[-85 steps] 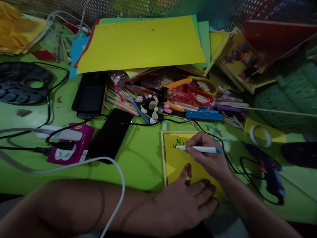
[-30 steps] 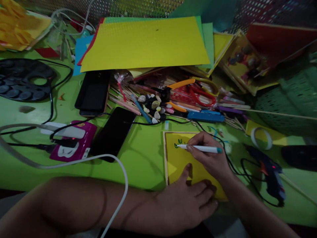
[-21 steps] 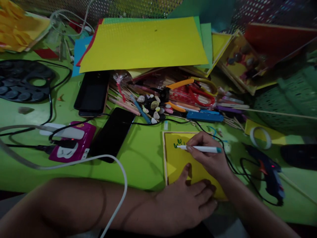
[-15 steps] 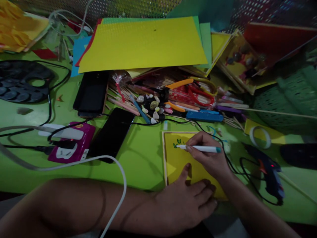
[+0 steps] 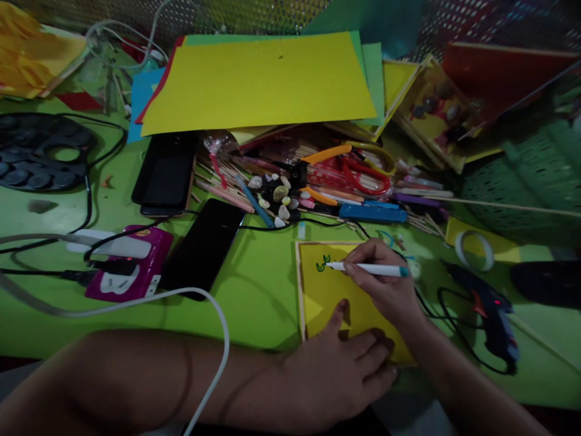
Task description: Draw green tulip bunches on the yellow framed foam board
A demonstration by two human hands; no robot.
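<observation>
Head view: right hand [image 5: 388, 287] grips marker [image 5: 381, 270]; left hand [image 5: 333, 375] lies spread on yellow board [image 5: 315, 300], by tabletop's [image 5: 261, 272] near edge.

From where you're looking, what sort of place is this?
Probably a craft table, though whether in a home or workshop I can't tell. The right hand holds a marker, and a glue gun and a stack of coloured paper lie nearby.

The right hand [image 5: 388, 293] holds a marker [image 5: 380, 269], its tip beside green marks [image 5: 321, 265] near a yellow board's [image 5: 320, 309] eleven o'clock. The left hand [image 5: 336, 372] lies across its six o'clock; a glue gun [image 5: 494, 318] rests beyond three o'clock.
</observation>
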